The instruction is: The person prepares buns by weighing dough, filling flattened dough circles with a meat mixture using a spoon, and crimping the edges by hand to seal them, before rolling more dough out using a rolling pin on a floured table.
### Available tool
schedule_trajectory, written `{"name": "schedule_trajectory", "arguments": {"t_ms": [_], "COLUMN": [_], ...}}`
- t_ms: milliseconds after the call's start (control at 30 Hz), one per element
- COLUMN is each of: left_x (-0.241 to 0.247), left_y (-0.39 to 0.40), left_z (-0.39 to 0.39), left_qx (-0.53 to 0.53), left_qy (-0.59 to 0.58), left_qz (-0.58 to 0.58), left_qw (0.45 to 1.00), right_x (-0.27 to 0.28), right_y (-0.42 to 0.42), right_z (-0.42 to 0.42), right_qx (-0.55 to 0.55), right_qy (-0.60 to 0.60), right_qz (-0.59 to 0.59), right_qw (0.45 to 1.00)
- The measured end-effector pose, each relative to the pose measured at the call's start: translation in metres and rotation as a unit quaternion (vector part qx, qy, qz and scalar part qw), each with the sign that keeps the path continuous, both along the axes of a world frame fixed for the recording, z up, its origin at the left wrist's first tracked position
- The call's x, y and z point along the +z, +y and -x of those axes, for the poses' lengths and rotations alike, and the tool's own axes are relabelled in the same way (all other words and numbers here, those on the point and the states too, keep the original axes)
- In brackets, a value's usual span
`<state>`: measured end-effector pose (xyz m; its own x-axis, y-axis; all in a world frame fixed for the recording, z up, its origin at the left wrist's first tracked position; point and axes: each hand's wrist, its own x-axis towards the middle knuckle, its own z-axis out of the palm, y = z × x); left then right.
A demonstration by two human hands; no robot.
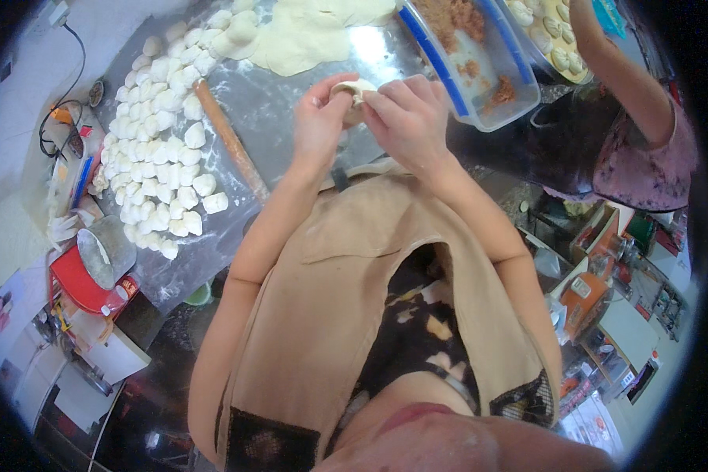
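Note:
Between my two hands, above the floured metal table, is a partly folded dough bun (354, 93). My left hand (323, 115) cups it, thumb on its top. The fingertips of my right hand (410, 115) pinch the dough's edge. Filling inside it cannot be made out. A wooden rolling pin (230, 140) lies left of my left hand. Flattened dough wrappers (298, 38) overlap in a pile beyond my hands. To my right stands a clear plastic container (507, 112) with blue side clips, holding crumbly brown filling (466, 26).
Many floured dough pieces (159, 141) cover the table's left part. A metal pot (106, 251) stands near its left edge. At the upper right, a tray holds pleated buns (553, 26), with a co-worker's arm (622, 74) beside it.

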<state>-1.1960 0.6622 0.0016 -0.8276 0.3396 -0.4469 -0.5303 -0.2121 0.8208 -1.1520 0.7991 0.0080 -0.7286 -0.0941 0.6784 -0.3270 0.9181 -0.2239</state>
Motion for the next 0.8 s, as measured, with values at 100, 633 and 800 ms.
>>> {"name": "schedule_trajectory", "arguments": {"t_ms": [100, 633, 800], "left_x": [0.000, 0.021, -0.011], "left_y": [-0.001, -0.004, -0.007], "left_z": [0.001, -0.003, 0.006], "left_qx": [-0.006, 0.070, 0.047], "left_qy": [0.029, -0.112, 0.048], "left_qz": [0.036, -0.259, -0.196], "left_qw": [0.999, 0.957, 0.978], "right_x": [0.004, 0.025, 0.027], "right_y": [-0.002, -0.018, -0.018], "right_z": [0.000, 0.007, 0.007], "right_qx": [-0.012, 0.021, -0.018], "right_qy": [0.005, 0.002, -0.042], "right_qz": [-0.022, 0.108, 0.101], "right_qw": [1.000, 0.994, 0.994]}}
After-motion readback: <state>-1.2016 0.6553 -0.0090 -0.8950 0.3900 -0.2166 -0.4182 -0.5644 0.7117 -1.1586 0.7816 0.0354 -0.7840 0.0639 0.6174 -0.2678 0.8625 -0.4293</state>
